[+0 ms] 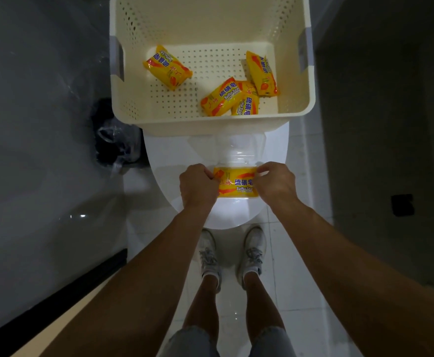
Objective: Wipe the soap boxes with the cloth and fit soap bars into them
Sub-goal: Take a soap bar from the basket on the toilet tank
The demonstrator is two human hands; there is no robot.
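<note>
Your left hand (pixel 198 188) and right hand (pixel 275 182) pinched the wrapped soap bar (pixel 236 182) at both ends; four more lay in the basket (pixel 210 124).

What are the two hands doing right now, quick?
Left hand: fingers curled, pinching the left end of the yellow soap bar.
Right hand: fingers curled, pinching the right end of the same bar.
</note>
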